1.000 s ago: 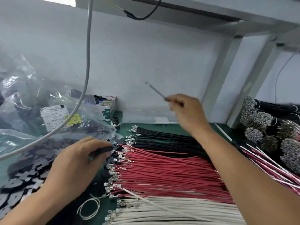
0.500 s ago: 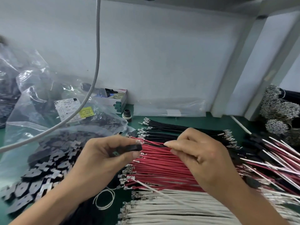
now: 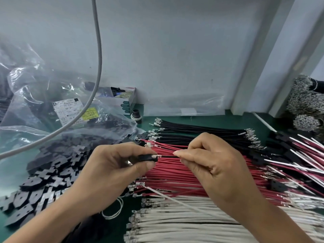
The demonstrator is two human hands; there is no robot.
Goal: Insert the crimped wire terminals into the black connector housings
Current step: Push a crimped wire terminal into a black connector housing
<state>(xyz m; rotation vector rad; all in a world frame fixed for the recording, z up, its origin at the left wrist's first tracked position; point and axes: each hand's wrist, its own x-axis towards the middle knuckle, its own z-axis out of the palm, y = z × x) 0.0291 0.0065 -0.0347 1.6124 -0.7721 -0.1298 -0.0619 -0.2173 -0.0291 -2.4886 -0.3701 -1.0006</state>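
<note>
My left hand [image 3: 112, 171] pinches a small black connector housing [image 3: 148, 158] between thumb and forefinger, above the wire piles. My right hand [image 3: 213, 165] pinches a black wire [image 3: 168, 156] just behind its silver crimped terminal [image 3: 156, 156]. The terminal's tip sits at the housing's open end. Below both hands lie rows of black wires [image 3: 201, 132], red wires [image 3: 175, 179] and white wires [image 3: 184, 223], all with crimped terminals on their left ends.
A heap of loose black housings [image 3: 45, 179] spills from a clear plastic bag [image 3: 35, 106] at the left. A grey cable [image 3: 98, 55] hangs across the view. Finished assemblies [image 3: 298, 155] lie at the right, a small box [image 3: 122, 100] by the wall.
My right hand came down from the back wall with the black wire and brought its terminal up to the housing. My left hand lifted the housing slightly to meet it.
</note>
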